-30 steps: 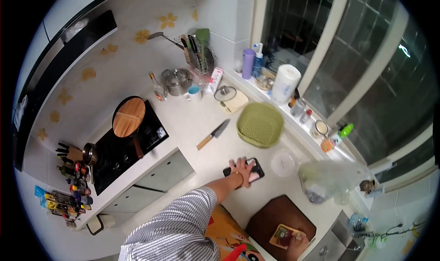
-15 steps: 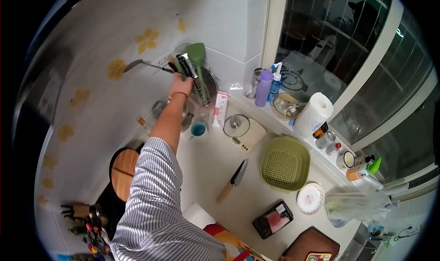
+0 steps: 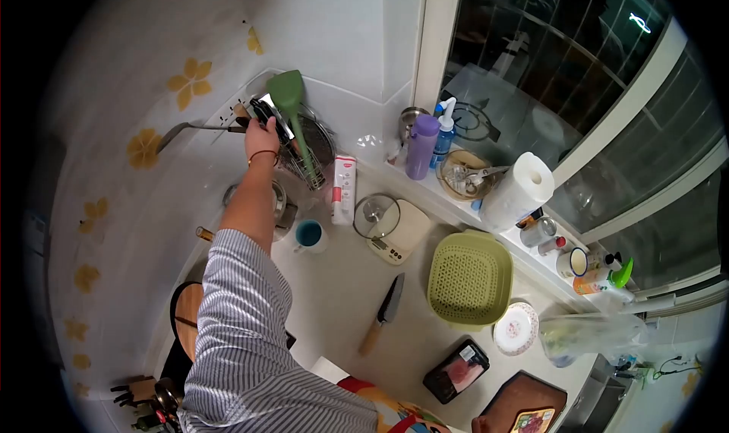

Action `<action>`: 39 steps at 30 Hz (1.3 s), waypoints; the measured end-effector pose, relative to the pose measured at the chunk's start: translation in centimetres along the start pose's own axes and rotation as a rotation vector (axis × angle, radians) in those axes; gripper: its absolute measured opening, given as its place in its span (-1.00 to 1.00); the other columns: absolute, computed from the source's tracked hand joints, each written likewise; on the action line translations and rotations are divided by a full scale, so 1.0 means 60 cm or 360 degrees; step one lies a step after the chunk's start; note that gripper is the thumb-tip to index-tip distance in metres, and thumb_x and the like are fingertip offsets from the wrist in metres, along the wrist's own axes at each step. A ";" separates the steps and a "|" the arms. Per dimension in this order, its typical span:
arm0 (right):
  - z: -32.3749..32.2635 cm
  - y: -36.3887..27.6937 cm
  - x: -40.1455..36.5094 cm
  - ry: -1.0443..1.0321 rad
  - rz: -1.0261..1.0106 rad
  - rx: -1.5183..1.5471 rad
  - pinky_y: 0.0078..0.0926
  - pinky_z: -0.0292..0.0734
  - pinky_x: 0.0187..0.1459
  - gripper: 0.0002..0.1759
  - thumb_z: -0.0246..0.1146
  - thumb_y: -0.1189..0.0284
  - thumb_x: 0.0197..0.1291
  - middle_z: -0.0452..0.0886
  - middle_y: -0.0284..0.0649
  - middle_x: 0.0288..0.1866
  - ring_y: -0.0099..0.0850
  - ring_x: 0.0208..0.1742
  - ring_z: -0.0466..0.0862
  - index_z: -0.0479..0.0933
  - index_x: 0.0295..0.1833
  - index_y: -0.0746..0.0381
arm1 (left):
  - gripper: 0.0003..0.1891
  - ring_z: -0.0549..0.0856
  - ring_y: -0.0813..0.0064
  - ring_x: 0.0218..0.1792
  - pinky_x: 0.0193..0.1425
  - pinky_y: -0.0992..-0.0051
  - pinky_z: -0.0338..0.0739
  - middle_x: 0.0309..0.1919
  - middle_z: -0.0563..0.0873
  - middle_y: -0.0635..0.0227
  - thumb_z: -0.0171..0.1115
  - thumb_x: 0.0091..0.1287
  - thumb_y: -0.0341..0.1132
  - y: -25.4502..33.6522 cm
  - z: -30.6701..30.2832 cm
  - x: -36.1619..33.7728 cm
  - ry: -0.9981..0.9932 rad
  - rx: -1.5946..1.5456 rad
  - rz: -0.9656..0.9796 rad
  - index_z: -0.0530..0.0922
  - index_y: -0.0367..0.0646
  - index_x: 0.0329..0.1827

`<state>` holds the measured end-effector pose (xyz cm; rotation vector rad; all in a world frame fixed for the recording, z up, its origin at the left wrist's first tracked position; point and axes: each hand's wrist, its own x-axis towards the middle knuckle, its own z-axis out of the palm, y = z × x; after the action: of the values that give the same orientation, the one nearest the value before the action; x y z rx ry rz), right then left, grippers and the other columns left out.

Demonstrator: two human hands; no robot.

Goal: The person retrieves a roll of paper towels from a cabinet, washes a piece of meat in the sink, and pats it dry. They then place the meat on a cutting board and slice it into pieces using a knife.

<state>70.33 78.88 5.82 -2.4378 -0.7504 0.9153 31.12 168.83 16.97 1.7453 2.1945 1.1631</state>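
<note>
Left hand (image 3: 262, 138): closed, seemingly around black handle (image 3: 263, 112) | beside: green spatula (image 3: 286, 93) | right hand (image 3: 480, 425): grip unclear

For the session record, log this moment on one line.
left hand: at dark handles, utensil rack | right hand: mostly cut off, beside brown board | knife: on counter

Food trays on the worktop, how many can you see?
2: a black tray on the counter beside the brown board, and a yellow-edged tray on that board, partly out of frame. The arm may hide others.
</note>
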 end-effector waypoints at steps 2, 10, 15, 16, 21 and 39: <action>0.007 -0.008 0.012 -0.0029 -0.0073 0.0050 -0.09 0.60 0.03 -0.50 0.29 0.03 0.47 0.75 0.15 -0.12 -0.08 -0.06 0.75 0.71 -0.04 0.33 | -0.45 0.74 0.04 -0.21 -0.04 0.13 0.61 -0.25 0.77 0.09 0.40 0.40 0.04 0.029 -0.033 -0.009 0.0302 -0.0258 0.0279 0.65 -0.29 0.18; -0.028 -0.082 0.021 -0.0020 -0.0228 0.0484 -0.53 0.45 -0.26 -0.74 0.29 0.39 0.50 0.52 -0.45 -0.42 -0.63 -0.34 0.47 0.59 -0.31 0.25 | -0.72 0.77 0.53 -0.18 -0.02 0.48 0.66 -0.13 0.85 0.31 0.41 0.50 -0.21 0.217 -0.295 -0.186 0.0380 -0.0726 0.1005 0.71 -0.20 0.11; -0.105 -0.212 -0.026 -0.0517 -0.0373 0.1481 -0.52 0.60 0.05 -0.64 0.11 0.22 0.67 0.72 -0.33 -0.07 -0.55 -0.12 0.65 0.66 0.06 0.27 | -0.55 0.78 0.15 -0.09 0.03 0.30 0.69 0.04 0.75 -0.02 0.57 0.33 -0.37 0.323 -0.383 -0.601 0.0477 -0.0947 0.2174 0.61 -0.32 0.20; -0.113 -0.191 -0.036 -0.0650 -0.0435 0.1513 -0.46 0.61 0.10 -0.53 0.01 0.13 0.70 0.73 -0.26 0.04 -0.51 -0.07 0.67 0.63 0.20 0.29 | -0.59 0.78 0.15 -0.09 0.02 0.30 0.67 0.02 0.75 0.00 0.55 0.34 -0.35 0.324 -0.389 -0.688 0.0290 -0.1157 0.2130 0.61 -0.31 0.16; -0.209 -0.035 -0.107 -0.1006 -0.0322 0.2179 -0.32 0.55 0.29 -0.09 -0.29 -0.25 0.63 0.63 -0.08 0.37 -0.38 0.20 0.67 0.36 0.54 0.37 | -0.65 0.78 0.20 -0.25 -0.25 0.36 0.67 -0.12 0.75 0.15 0.54 0.30 -0.30 0.424 -0.416 -1.108 -0.0922 -0.1767 0.2276 0.63 -0.24 0.04; -0.493 0.613 -0.187 0.0335 0.0184 -0.0016 0.23 0.59 -0.02 -0.66 0.12 0.27 0.54 0.72 0.25 -0.08 0.31 -0.01 0.69 0.48 0.27 0.21 | -0.19 0.14 -0.23 0.63 0.67 -0.12 0.07 0.58 0.22 -0.11 0.53 0.22 0.02 0.466 -0.209 -1.895 -0.1969 0.0212 0.2095 0.45 0.02 0.54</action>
<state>96.03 38.10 11.05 -2.5581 -0.5458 0.6819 84.78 65.10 1.65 2.7747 0.3150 -0.2385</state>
